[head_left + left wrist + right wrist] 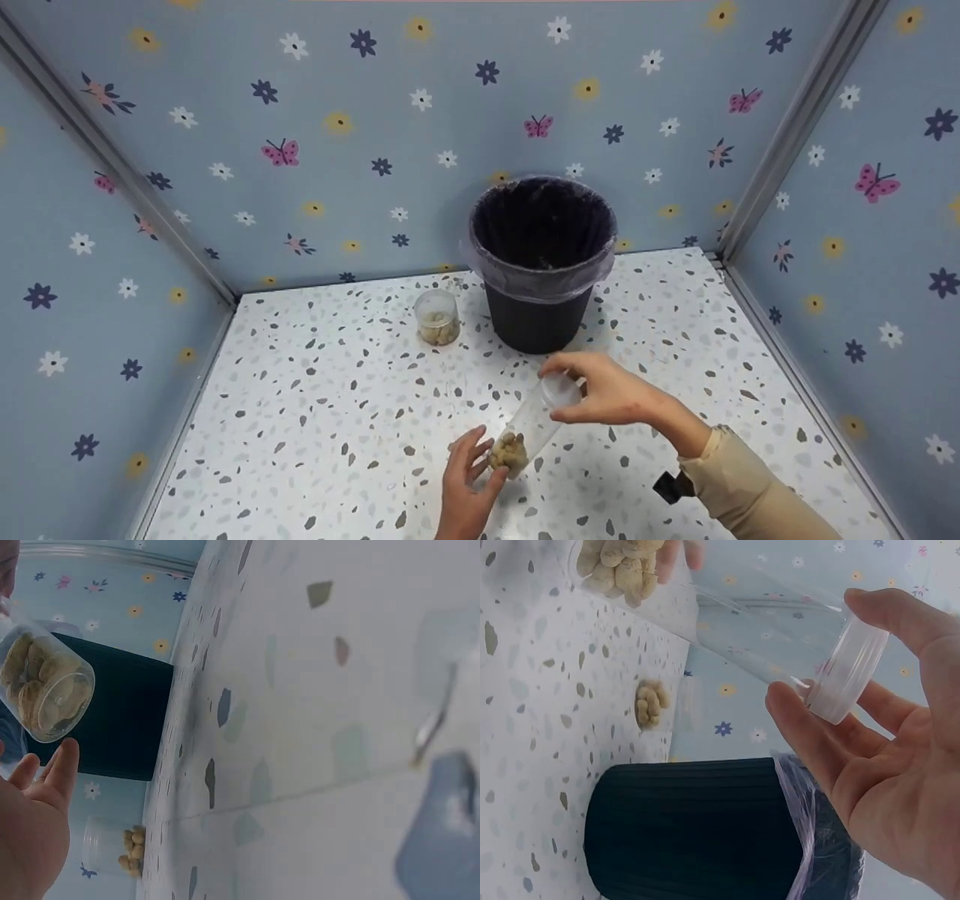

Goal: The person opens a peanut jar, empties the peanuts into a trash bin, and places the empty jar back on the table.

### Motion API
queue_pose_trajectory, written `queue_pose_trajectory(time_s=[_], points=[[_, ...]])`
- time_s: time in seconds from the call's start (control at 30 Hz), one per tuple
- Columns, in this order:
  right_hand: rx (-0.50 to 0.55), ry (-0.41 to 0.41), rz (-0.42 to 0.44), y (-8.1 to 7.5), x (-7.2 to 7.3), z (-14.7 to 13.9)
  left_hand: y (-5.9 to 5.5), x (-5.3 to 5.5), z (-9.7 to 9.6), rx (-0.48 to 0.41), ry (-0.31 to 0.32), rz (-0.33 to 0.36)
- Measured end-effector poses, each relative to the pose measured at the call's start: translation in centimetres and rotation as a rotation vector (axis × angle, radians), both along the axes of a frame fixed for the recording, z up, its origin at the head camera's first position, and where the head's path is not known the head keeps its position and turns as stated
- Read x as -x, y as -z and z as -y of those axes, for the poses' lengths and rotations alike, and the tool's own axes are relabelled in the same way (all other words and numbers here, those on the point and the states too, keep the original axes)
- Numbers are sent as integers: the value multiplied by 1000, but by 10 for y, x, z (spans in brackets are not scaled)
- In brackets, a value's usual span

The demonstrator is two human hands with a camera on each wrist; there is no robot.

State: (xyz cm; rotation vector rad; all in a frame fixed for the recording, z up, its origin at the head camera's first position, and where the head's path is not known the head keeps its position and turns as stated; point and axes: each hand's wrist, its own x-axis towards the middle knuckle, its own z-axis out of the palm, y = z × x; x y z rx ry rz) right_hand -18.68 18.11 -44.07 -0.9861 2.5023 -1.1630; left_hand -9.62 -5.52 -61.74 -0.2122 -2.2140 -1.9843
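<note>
A tall clear plastic jar (538, 416) is tilted above the speckled tabletop, with unshelled peanuts (510, 452) gathered at its lower end. Its whitish screw lid (847, 673) is on the upper end. My right hand (604, 390) grips the jar at this lid, thumb on one side and fingers on the other. At the jar's base is my left hand (472, 480), its fingers spread and loosely bent. In the left wrist view a fingertip of that hand lies close under the jar bottom (64, 705); whether it touches I cannot tell.
Behind the hands stands a black waste bin (536, 322) with a thin plastic liner (540, 283) folded over its rim. Left of it is a shorter clear jar (436, 306) holding several peanuts. Flower-patterned panels (337, 90) enclose the speckled table (300, 420) at the back and sides.
</note>
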Motion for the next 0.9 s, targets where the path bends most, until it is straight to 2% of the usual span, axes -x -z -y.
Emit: queue_pose_trajectory(time_s=[0.23,0.4,0.5,0.7,0.8,0.9], points=[[6,-22,-61,7,-1,0,4,3,-11,139,11,-50],[54,-4,-52,9,0,0,5,15,-6,151,25,-138],[72,5,-44,9,2,-1,-4,24,-2,162,34,-226],[123,35,-28,5,10,-3,-36,39,4,179,63,-379],[128,33,-24,4,13,-3,-42,47,7,163,82,-424],[111,44,4,4,15,-2,-41,53,9,153,81,-452]])
